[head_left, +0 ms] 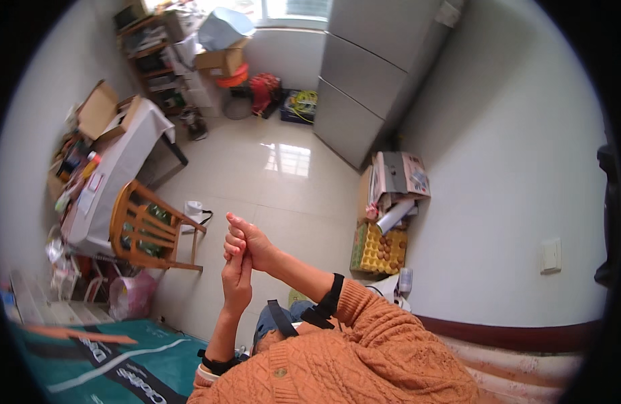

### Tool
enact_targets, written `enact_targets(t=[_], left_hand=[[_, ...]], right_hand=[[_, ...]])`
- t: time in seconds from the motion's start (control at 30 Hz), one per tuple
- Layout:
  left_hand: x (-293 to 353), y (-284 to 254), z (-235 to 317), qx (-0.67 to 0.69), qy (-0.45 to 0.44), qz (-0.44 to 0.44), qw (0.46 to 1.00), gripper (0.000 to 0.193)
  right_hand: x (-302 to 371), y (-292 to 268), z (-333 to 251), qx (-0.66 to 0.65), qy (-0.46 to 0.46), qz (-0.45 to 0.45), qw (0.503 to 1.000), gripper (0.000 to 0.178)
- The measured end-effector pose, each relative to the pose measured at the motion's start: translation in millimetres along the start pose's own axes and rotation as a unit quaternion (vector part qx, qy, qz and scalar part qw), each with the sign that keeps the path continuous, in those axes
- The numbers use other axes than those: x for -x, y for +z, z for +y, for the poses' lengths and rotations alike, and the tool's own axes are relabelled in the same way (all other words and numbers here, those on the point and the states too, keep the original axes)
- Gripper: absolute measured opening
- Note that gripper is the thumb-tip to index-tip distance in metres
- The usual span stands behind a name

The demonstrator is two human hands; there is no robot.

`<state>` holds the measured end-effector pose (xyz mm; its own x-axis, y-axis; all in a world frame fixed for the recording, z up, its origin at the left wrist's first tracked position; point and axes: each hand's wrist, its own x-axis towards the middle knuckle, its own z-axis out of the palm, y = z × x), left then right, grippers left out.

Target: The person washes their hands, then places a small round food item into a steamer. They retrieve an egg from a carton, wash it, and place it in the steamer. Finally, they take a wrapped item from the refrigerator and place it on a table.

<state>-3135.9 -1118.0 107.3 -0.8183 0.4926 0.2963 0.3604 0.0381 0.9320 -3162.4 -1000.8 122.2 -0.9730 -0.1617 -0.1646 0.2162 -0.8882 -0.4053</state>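
In front of my body, both arms reach out over the floor and my hands meet. My left hand (237, 284) points upward with its fingers pressed against my right hand (258, 246). My right hand comes in from the right, its fingers curled in and closed together with the left ones. Exactly whose fingers lie on top is hard to make out. Between the clasped hands no object shows. Dark bands (333, 289) circle both wrists, below the orange knitted sleeves (381, 316).
To the left stand a wooden chair (149, 232) and a cluttered, white-covered table (101, 195). Egg trays (372, 248) and boxes (399, 175) line the right wall. A grey refrigerator (364, 81) stands beyond. A white bag (194, 214) lies on the tiled floor (236, 168). Teal fabric (88, 363) covers the lower left.
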Motion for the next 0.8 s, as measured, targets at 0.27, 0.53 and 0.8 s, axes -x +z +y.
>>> enact_targets(t=[0.27,0.53,0.8], left_hand=[[-118.2,78.9,-72.5,-0.020,0.088,-0.265,0.960,0.038],[-153.7,195.2,-97.1,-0.022,0.093,-0.516,0.851,0.042],[-178.8,360.2,-168.2,0.005,-0.128,-0.678,0.724,0.042]], right_hand=[[-10.5,-106.7,-91.8,-0.113,-0.209,0.140,0.961,0.047],[61.4,-213.6,-120.7,-0.194,-0.344,0.314,0.863,0.043],[171.6,-375.7,-123.6,-0.071,-0.283,0.543,0.787,0.025]])
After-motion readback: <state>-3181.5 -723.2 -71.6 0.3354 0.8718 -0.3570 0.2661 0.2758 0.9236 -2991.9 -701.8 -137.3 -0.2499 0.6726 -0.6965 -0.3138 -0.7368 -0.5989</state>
